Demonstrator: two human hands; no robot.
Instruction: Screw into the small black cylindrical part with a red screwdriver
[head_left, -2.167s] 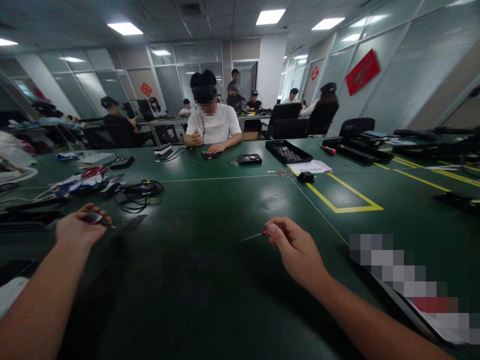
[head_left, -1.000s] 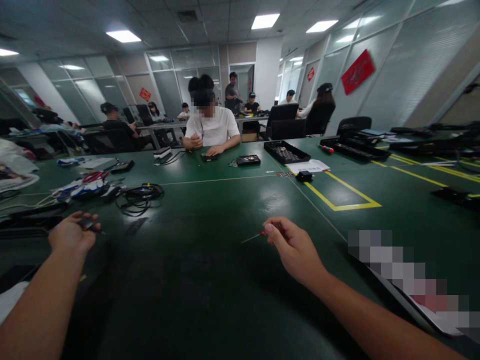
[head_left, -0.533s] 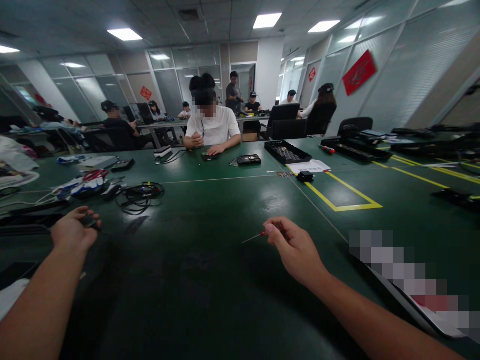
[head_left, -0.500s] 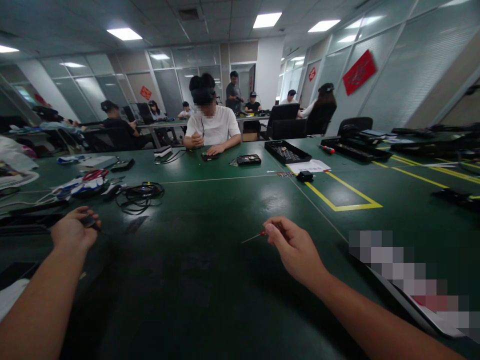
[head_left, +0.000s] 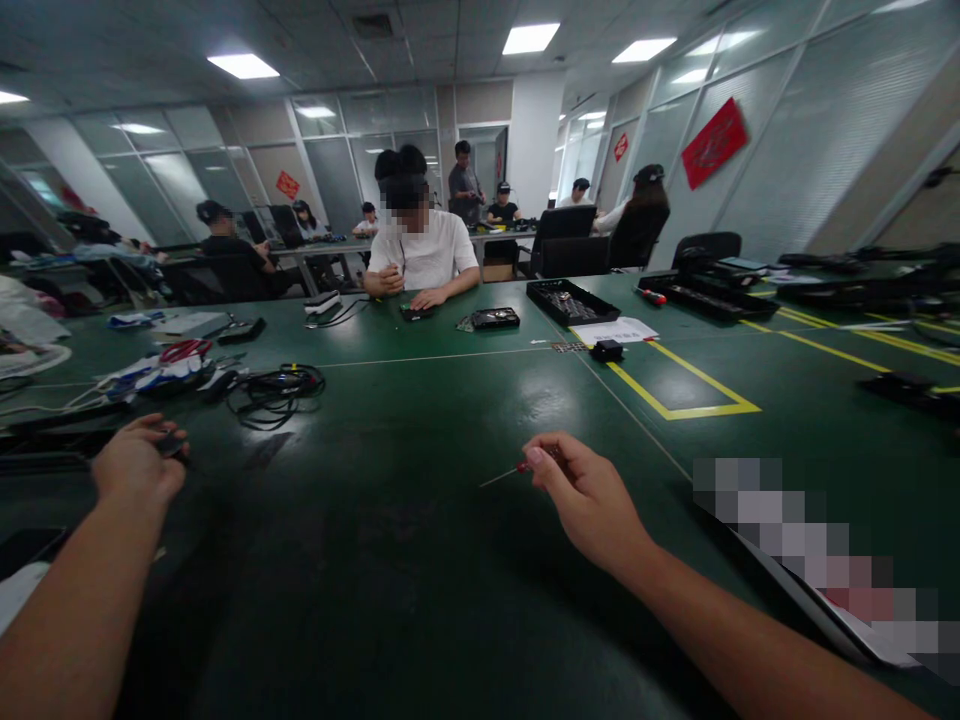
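Observation:
My right hand (head_left: 581, 490) is closed round a screwdriver (head_left: 501, 477) with a red collar; its thin metal shaft points left and slightly down, above the green table. Most of its handle is hidden by my fingers. At the left, my left hand (head_left: 140, 462) is closed on a small dark flat object (head_left: 172, 443), whose kind I cannot make out. That hand is beside a black tray (head_left: 52, 450) and in front of a bundle of black cables (head_left: 277, 395).
Across the green table (head_left: 420, 420) a co-worker in a white shirt (head_left: 424, 250) handles a green circuit board (head_left: 417, 312). Beyond my right hand are a hard drive (head_left: 495, 317), a black parts tray (head_left: 574, 302) and a small black block (head_left: 607, 350). A silver-edged slab (head_left: 810, 600) lies right.
My left hand has shifted slightly left, still closed on the dark object. My right hand and the screwdriver stay almost where they were. The whole view has drifted a little.

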